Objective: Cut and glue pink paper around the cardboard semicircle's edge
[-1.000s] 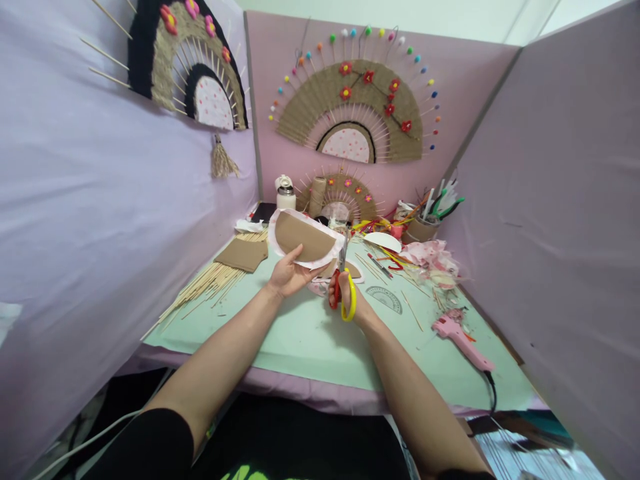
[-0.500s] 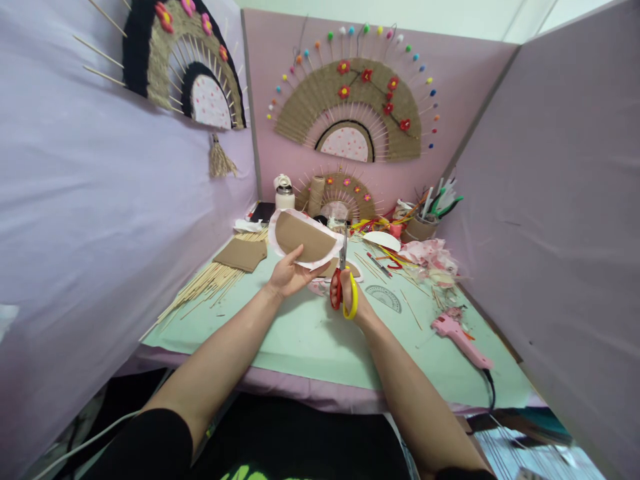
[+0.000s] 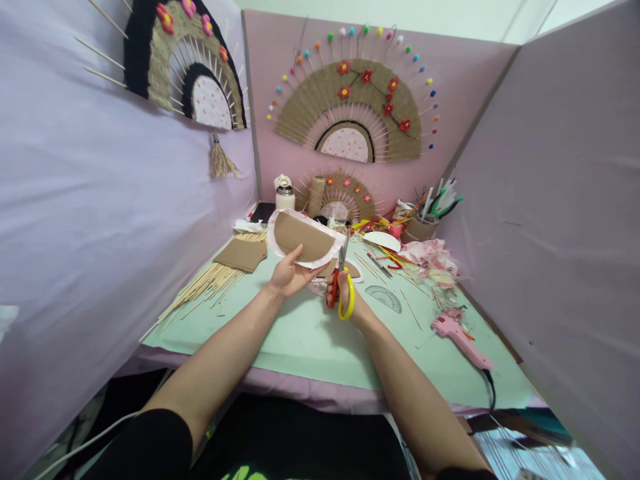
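Held up over the table is a half-round piece of brown cardboard (image 3: 305,235) with a pale pink-white fabric border around it. My left hand (image 3: 289,275) grips its lower edge, thumb on the cardboard face and fingers behind. In my right hand (image 3: 344,288) are scissors (image 3: 346,293) with one red and one yellow handle loop. Their blades point up and away, beside the right end of the fabric border; whether they touch it I cannot tell. A second fabric-edged cardboard piece (image 3: 353,269) lies on the table behind my hands.
Bamboo sticks (image 3: 210,285) and a brown cardboard piece (image 3: 241,255) lie at the left. To the right are a protractor (image 3: 384,299), a pink glue gun (image 3: 461,340) and fabric scraps (image 3: 431,255). A white bottle (image 3: 285,197) stands at the back, below a decorated fan (image 3: 300,113).
My right hand and the scissors have shifted slightly left. The fabric-edged cardboard in my left hand has barely moved.
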### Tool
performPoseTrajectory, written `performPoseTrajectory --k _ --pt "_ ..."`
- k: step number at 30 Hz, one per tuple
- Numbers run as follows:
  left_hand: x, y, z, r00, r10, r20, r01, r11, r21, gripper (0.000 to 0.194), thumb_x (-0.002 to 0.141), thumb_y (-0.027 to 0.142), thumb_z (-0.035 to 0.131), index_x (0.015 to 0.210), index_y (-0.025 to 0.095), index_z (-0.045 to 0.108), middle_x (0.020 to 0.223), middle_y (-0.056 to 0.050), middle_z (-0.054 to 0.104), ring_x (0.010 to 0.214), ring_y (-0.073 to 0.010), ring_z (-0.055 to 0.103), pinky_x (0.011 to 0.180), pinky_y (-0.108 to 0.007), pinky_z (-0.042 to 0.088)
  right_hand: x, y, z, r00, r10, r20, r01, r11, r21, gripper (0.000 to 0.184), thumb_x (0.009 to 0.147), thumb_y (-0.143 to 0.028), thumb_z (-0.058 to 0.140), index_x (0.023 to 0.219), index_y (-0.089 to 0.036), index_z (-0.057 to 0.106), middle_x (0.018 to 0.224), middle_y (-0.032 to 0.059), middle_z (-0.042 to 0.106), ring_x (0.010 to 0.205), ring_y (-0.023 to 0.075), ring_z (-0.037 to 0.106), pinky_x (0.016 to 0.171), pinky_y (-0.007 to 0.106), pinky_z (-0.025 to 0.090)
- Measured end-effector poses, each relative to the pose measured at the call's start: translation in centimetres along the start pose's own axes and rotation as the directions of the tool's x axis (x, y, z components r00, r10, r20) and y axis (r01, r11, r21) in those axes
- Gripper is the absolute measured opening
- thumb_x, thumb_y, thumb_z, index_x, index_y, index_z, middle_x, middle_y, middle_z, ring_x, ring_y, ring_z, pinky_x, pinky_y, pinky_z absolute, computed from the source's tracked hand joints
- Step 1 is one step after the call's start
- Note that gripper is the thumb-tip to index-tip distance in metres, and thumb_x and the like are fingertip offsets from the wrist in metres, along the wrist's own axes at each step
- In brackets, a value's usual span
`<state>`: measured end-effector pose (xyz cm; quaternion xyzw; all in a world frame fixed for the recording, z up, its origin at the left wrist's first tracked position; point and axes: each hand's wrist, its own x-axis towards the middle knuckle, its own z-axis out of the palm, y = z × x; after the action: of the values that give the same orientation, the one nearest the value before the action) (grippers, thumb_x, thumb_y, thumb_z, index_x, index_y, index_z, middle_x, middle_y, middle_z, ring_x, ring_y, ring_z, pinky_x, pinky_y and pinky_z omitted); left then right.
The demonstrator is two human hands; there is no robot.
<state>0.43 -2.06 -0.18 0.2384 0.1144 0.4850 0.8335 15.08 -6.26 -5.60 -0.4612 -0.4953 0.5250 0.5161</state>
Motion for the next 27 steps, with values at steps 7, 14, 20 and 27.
performPoseTrajectory --k 7,14,20,27 --pt "-0.1 -0.7 0.4 1.000 0.021 -0.006 -0.021 1.000 0.016 0.042 0.088 0.023 0.045 0.129 0.015 0.047 0.119 -0.011 0.062 0.118 -0.0241 0.051 0.103 -0.047 0.036 -0.4 -0.3 0.1 1.000 0.019 -0.018 -0.018 1.000 0.014 0.067 0.065 -0.085 0.029 0.071 -0.021 0.044 0.052 -0.0030 0.045 0.040 0.0108 0.043 0.042 0.027 0.033" --pt "0.0 -1.0 0.3 0.999 0.040 -0.003 -0.040 0.999 0.007 0.041 0.087 0.022 0.046 0.129 0.016 0.048 0.118 -0.010 0.062 0.116 -0.0234 0.053 0.104 -0.045 0.036 -0.1 -0.4 0.4 0.995 0.070 -0.078 -0.064 0.995 0.078 0.069 0.059 -0.088 0.034 0.068 -0.020 0.043 0.053 -0.0042 0.042 0.039 0.0090 0.042 0.040 0.026 0.033" --pt "-0.1 -1.1 0.4 1.000 0.031 0.000 -0.031 1.000 0.003 0.043 0.088 0.022 0.046 0.130 0.016 0.046 0.120 -0.010 0.062 0.117 -0.0237 0.052 0.104 -0.045 0.036 -0.1 -0.3 0.4 0.994 0.069 -0.081 -0.065 0.997 0.048 0.068 0.060 -0.088 0.031 0.068 -0.021 0.041 0.051 -0.0045 0.040 0.039 0.0101 0.042 0.038 0.025 0.033" --pt "-0.1 -1.1 0.5 1.000 0.025 -0.016 -0.025 1.000 -0.007 0.045 0.087 0.022 0.047 0.132 0.018 0.044 0.123 -0.010 0.059 0.118 -0.0244 0.051 0.104 -0.046 0.037 -0.7 -0.8 0.2 0.995 0.029 -0.093 -0.033 0.999 -0.040 0.065 0.067 -0.084 0.026 0.066 -0.021 0.040 0.049 -0.0050 0.038 0.037 0.0084 0.038 0.037 0.023 0.031"
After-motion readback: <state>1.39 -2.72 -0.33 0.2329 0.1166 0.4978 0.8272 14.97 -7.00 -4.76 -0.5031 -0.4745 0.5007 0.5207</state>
